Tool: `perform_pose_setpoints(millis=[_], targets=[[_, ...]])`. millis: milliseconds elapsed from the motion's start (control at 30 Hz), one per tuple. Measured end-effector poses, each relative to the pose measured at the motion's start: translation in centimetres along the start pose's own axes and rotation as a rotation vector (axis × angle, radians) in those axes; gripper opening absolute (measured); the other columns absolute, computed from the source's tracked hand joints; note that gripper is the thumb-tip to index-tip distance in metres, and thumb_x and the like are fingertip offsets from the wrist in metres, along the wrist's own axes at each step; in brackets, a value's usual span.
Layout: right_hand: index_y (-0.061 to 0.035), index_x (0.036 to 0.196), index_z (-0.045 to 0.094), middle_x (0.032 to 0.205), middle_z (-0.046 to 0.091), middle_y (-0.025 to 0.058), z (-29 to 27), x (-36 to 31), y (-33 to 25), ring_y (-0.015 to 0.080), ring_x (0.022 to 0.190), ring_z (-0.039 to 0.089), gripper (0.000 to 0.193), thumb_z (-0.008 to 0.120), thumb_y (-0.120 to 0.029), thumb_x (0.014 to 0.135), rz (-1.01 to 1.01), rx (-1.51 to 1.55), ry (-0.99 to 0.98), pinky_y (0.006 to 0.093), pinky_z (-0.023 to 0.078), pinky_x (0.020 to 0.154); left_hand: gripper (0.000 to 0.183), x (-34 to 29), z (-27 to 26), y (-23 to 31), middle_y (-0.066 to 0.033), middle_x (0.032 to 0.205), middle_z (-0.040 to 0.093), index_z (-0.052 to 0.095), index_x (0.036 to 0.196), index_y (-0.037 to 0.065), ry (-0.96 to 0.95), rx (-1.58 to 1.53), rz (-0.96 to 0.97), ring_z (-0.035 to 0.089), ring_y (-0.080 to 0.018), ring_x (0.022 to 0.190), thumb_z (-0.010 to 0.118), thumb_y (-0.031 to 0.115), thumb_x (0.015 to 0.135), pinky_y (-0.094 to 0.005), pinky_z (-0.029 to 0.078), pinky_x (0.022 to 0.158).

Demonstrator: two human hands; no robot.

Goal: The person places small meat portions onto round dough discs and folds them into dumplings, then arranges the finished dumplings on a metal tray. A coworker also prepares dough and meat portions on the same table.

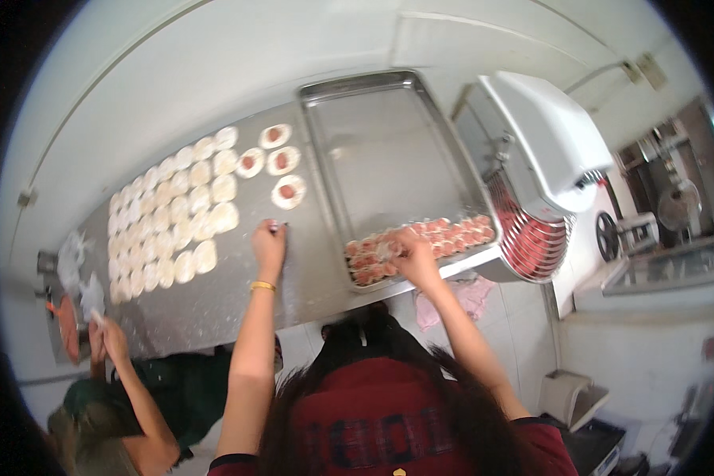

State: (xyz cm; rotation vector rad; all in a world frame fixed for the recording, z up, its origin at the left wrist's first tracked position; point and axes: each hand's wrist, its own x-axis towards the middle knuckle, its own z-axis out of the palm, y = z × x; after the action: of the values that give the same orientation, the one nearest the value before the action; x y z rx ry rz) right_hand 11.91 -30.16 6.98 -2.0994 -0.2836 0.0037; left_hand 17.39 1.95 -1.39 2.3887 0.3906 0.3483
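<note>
My right hand [414, 255] is over the near end of a large metal tray [404, 143], its fingers pinched on a pale, pleated dumpling [389, 251]. Under and around it, rows of open-topped dumplings with pink filling [460, 232] fill that end of the tray. Above the steel table, left of the tray, my left hand [270, 246] is closed with bent fingers; whether anything is in them is hidden. Just beyond it lies a round wrapper with a lump of meat filling [287, 191], with several more like it farther back.
Rows of plain dough wrappers [166, 210] cover the steel table's [214, 293] left part. At the lower left, another person's hands [111, 341] work near a pan of pink filling [69, 329] and plastic bags [71, 258]. A white mixer [539, 143] with a wire guard stands right of the tray.
</note>
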Motion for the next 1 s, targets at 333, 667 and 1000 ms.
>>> perform_pose_setpoints(millis=[333,667,1000], targets=[[-0.0061,0.095,0.067,0.081,0.060,0.0139,-13.4,4.1,10.8,0.0306,0.077,0.060,0.033,0.065,-0.003,0.062,0.102,-0.372,0.135,0.0372,0.049,0.071,0.031,4.4,3.4,3.0,-0.0162,0.078,0.067,0.065,0.083,-0.001,0.041,0.142,-0.212,0.064,-0.0322,0.075,0.072,0.026,0.072,-0.0401,0.048,0.068],[-0.0058,0.094,0.067,0.086,0.061,0.0137,-12.5,7.3,12.5,0.0332,0.084,0.061,0.034,0.064,-0.002,0.060,-0.065,-0.505,-0.346,0.0393,0.049,0.075,0.021,-7.4,-0.6,1.5,-0.0119,0.063,0.061,0.063,0.080,-0.003,-0.058,-0.007,-0.238,0.060,-0.0205,0.058,0.068,0.016,0.073,-0.0321,0.046,0.057],[-0.0008,0.094,0.068,0.095,0.064,0.0175,-13.7,7.4,10.7,0.0364,0.085,0.061,0.032,0.056,0.000,0.065,-0.163,-0.458,-0.501,0.0398,0.050,0.078,0.019,-12.4,-1.3,3.3,-0.0123,0.067,0.064,0.064,0.083,-0.002,0.049,-0.026,-0.307,0.062,-0.0235,0.061,0.068,0.015,0.073,-0.0331,0.048,0.061]])
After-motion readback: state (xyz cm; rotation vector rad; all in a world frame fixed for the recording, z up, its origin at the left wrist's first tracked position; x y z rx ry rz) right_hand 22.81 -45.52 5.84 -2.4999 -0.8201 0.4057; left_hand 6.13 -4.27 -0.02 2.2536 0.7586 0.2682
